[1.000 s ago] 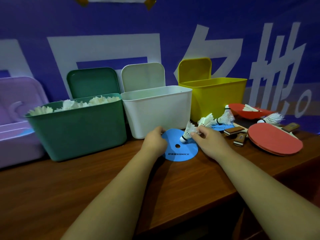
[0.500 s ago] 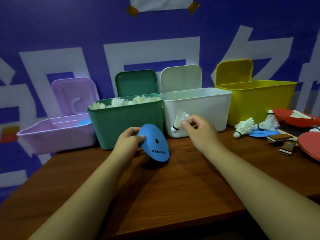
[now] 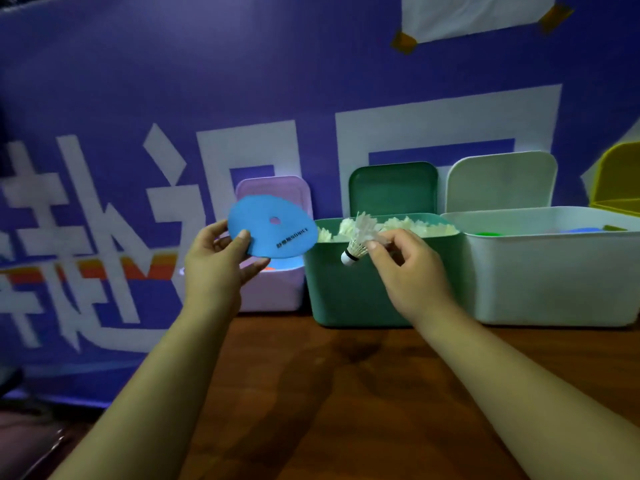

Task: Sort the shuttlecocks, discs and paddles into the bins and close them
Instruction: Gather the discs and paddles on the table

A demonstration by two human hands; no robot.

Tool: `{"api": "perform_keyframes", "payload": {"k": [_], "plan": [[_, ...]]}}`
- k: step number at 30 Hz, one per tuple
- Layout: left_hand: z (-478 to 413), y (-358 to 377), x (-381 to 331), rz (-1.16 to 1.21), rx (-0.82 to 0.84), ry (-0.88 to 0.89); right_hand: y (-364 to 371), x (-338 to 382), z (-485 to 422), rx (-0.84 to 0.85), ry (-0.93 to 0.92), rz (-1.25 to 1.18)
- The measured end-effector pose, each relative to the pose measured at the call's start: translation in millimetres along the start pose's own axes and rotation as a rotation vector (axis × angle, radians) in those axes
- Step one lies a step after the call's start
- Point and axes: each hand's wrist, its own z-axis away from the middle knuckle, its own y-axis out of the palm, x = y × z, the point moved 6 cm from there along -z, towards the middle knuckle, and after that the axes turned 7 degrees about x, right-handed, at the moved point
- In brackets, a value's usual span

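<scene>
Head view: left hand (image 3: 211,268) holds disc (image 3: 272,227).

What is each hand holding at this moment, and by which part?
Left hand grips the blue disc by its lower-left edge, thumb on its face. Right hand pinches a shuttlecock by its feather skirt, cork pointing down-left.

wooden table (image 3: 381,410) | purple banner (image 3: 173,81) behind | taped white paper (image 3: 474,15) above

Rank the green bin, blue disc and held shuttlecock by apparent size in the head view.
Largest to smallest:
1. green bin
2. blue disc
3. shuttlecock
Both held things are nearer the camera, yet the order is plain.
</scene>
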Motion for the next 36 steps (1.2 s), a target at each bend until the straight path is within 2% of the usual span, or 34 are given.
{"api": "perform_keyframes", "payload": {"k": [3, 4, 6, 8, 13, 16, 19, 25, 31, 36], "plan": [[-57, -24, 18, -0.012, -0.103, -0.078, 20, 11, -19, 0.04, -0.096, 0.044], [-73, -31, 26, -0.136, -0.127, -0.105, 25, 12, -27, 0.047, -0.13, 0.068], [-92, -45, 45, -0.577, -0.202, -0.141, 33, 11, -41, 0.046, -0.167, 0.107], [-92, -47, 68, -0.892, -0.224, -0.076, 36, 5, -55, 0.006, -0.178, 0.139], [-77, -44, 124, -1.304, -0.085, 0.173, 36, -26, -71, -0.15, -0.215, 0.454], [-68, -36, 122, -1.288, -0.06, 0.237, 40, -46, -67, -0.168, -0.137, 0.616], [-64, -29, 122, -1.265, -0.036, 0.247, 50, -56, -65, -0.055, -0.072, 0.812], [-64, -7, 128, -1.357, 0.096, 0.325, 49, -56, -67, 0.004, -0.033, 0.766], [-61, 6, 129, -1.373, 0.168, 0.386, 49, -41, -67, -0.011, -0.124, 0.72], [-54, 10, 133, -1.373, 0.186, 0.406, 56, -41, -79, 0.177, -0.02, 0.747]]}}
